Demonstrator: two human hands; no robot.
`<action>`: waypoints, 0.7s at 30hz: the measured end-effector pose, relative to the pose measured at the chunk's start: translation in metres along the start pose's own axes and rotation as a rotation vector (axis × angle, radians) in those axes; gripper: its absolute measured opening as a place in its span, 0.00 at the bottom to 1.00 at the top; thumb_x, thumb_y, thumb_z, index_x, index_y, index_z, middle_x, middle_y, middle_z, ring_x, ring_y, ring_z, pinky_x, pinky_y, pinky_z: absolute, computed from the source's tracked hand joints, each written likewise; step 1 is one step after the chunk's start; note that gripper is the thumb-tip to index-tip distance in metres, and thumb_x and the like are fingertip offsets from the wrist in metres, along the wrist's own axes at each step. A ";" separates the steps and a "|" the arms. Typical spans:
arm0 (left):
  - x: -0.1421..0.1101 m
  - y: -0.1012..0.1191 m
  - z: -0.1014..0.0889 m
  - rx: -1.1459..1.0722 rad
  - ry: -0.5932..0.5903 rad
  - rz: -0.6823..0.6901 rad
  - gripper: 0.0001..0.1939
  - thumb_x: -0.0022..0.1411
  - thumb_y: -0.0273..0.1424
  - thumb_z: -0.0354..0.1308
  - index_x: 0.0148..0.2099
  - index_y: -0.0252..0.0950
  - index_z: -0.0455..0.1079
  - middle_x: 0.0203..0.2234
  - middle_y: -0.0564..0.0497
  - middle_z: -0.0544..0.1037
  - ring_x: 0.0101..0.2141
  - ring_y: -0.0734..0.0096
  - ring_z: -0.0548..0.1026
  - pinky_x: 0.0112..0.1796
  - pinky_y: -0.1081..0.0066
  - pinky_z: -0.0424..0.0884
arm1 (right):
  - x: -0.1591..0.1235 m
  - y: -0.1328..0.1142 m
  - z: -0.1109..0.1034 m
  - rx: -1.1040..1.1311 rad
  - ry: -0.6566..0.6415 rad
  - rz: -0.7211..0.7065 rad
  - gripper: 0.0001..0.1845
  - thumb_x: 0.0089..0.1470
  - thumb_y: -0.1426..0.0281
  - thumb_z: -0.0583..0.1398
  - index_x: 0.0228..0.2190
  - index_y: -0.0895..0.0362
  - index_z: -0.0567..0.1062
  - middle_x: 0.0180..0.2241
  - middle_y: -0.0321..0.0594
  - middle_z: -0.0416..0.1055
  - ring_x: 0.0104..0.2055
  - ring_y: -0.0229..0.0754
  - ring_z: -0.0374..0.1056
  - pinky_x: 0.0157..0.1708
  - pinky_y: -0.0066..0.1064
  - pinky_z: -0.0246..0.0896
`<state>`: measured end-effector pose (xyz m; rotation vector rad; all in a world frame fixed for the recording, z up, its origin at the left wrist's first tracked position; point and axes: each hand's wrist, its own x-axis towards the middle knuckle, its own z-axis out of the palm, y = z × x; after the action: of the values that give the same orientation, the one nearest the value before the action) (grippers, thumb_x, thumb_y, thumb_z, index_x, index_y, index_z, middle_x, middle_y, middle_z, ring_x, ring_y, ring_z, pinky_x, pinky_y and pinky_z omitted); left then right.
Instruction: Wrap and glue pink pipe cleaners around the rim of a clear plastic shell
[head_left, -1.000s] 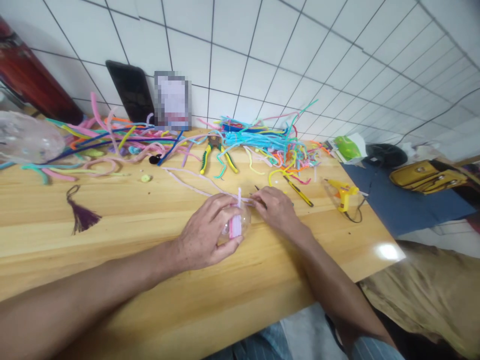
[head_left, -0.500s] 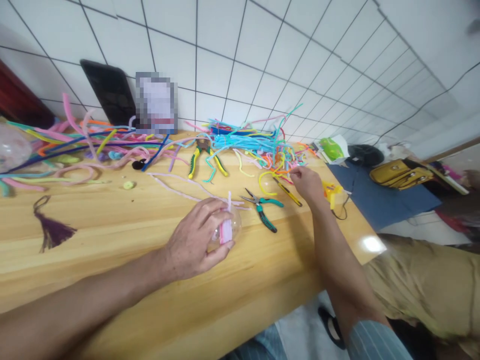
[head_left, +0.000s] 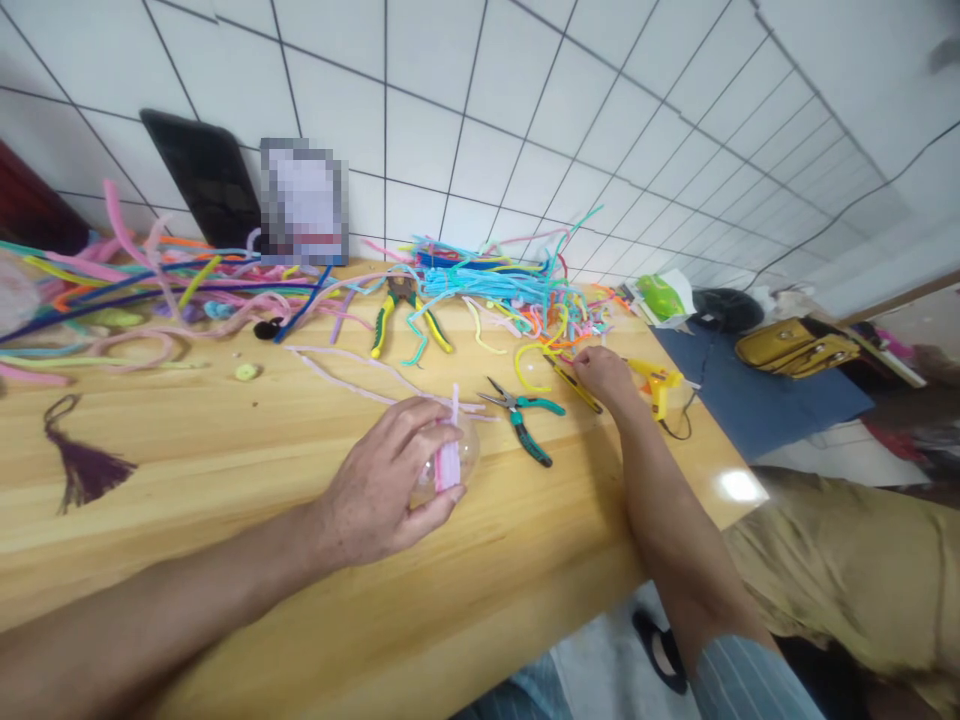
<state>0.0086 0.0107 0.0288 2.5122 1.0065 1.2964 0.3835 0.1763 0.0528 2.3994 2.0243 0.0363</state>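
Note:
My left hand (head_left: 394,470) is wrapped around a clear plastic ball (head_left: 466,455) low over the table. A band of lilac and pink pipe cleaner (head_left: 448,462) runs across the ball, one end sticking up past my fingers. My right hand (head_left: 604,378) is closed at the near edge of a heap of coloured pipe cleaner scraps (head_left: 559,325). Its fingertips are beside a yellow utility knife (head_left: 576,385); what they pinch, if anything, is hidden. Between my hands lie teal-handled long-nose pliers (head_left: 523,420), spread apart.
Yellow-green handled pliers (head_left: 411,318) and bundled blue pipe cleaners (head_left: 484,282) lie along the tiled wall. A yellow glue gun (head_left: 658,385) with a cord is right of my right hand. A purple tassel (head_left: 90,465) lies at left. Someone's khaki-clad leg (head_left: 847,560) is at right.
My right hand has come slightly down and left, closer to the utility knife. My left hand keeps hold of the ball. The view has shifted a little.

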 end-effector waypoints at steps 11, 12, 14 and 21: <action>0.000 0.000 0.000 0.003 -0.003 0.006 0.22 0.69 0.31 0.61 0.63 0.38 0.64 0.56 0.37 0.74 0.60 0.47 0.74 0.60 0.49 0.77 | -0.025 0.018 -0.016 0.082 -0.042 -0.055 0.14 0.65 0.68 0.60 0.42 0.51 0.87 0.45 0.41 0.87 0.47 0.46 0.80 0.43 0.31 0.66; 0.000 0.000 0.000 0.004 -0.002 0.008 0.22 0.69 0.31 0.61 0.63 0.38 0.64 0.56 0.38 0.74 0.60 0.47 0.74 0.59 0.49 0.77 | -0.023 0.020 -0.016 0.074 -0.012 -0.027 0.16 0.66 0.69 0.58 0.43 0.52 0.87 0.47 0.43 0.87 0.50 0.48 0.80 0.45 0.33 0.67; 0.000 0.000 0.000 0.007 -0.002 0.018 0.21 0.70 0.31 0.60 0.63 0.38 0.64 0.56 0.38 0.74 0.60 0.47 0.73 0.59 0.48 0.77 | -0.017 0.023 -0.015 0.055 0.040 0.031 0.18 0.66 0.71 0.56 0.47 0.53 0.86 0.50 0.48 0.86 0.52 0.51 0.79 0.48 0.36 0.68; -0.001 -0.001 0.000 0.018 -0.015 0.026 0.20 0.70 0.31 0.60 0.62 0.36 0.64 0.56 0.36 0.73 0.60 0.47 0.73 0.60 0.49 0.76 | 0.008 0.010 -0.006 0.007 0.074 0.101 0.19 0.65 0.71 0.56 0.48 0.57 0.85 0.49 0.55 0.85 0.52 0.54 0.79 0.51 0.38 0.69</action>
<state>0.0079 0.0106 0.0273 2.5530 0.9906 1.2785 0.3947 0.1829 0.0596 2.5392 1.9335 0.1204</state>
